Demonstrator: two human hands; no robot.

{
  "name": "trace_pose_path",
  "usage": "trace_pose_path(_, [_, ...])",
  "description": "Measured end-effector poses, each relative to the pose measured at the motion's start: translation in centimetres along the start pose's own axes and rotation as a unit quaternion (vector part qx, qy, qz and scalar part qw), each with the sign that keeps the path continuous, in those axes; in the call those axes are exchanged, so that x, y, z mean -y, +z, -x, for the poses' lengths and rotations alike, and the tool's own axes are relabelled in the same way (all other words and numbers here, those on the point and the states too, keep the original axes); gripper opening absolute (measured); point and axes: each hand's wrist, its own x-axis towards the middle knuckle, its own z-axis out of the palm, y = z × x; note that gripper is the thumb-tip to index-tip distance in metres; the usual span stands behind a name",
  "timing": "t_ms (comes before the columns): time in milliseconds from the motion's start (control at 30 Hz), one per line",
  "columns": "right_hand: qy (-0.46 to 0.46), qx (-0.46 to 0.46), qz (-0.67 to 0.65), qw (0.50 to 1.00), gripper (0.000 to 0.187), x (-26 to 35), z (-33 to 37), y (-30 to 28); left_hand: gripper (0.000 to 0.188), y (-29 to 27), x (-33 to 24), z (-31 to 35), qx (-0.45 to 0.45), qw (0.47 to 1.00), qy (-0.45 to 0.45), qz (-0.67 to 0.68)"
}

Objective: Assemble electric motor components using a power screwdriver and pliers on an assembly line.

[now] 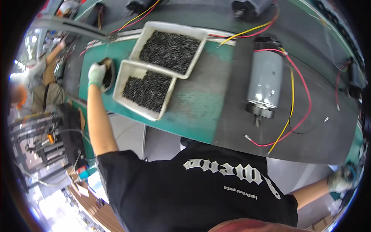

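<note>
My left hand (96, 74), in a white glove, is curled at the left rim of a small oval dish (112, 73) with a dark inside. Its fingertips are hidden, so what they pinch does not show. Far out at the lower right, my gloved right hand (341, 180) is closed beside a blue curved thing (352, 170), too distorted to name. Right of the dish stand two white bins, a near one (119, 87) and a far one (138, 47), both holding many small black parts.
A grey cylindrical motor (265, 77) lies on the dark belt (235, 127) at right, with red wire (309, 92) and yellow wire (292, 91). More motors lie along the far line, one at top (249, 8). Another person (36, 75) works at far left.
</note>
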Motion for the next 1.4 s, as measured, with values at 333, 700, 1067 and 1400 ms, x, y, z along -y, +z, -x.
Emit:
trace_pose_path(333, [0.314, 0.382, -0.025, 0.869, 0.06, 0.1, 20.9, 15.5, 0.028, -10.1, -25.0, 20.5, 0.292, 0.344, 0.112, 0.885])
trace_pose_path(700, [-0.3, 0.58, 0.212, 0.727, 0.045, 3.7, 22.3, 21.9, 0.045, -9.6, -37.2, 28.3, 0.43, 0.213, 0.151, 0.864])
trace_pose_path(1067, [-0.396, 0.537, 0.248, 0.702, 0.05, 4.7, 22.2, 22.0, 0.053, -10.4, -36.3, 29.9, 0.383, 0.377, 0.201, 0.819])
trace_pose_path(1400, [-0.399, 0.512, 0.278, 0.708, 0.051, 4.3, 23.3, 21.7, 0.059, -9.6, -36.3, 30.3, 0.365, 0.353, 0.185, 0.841])
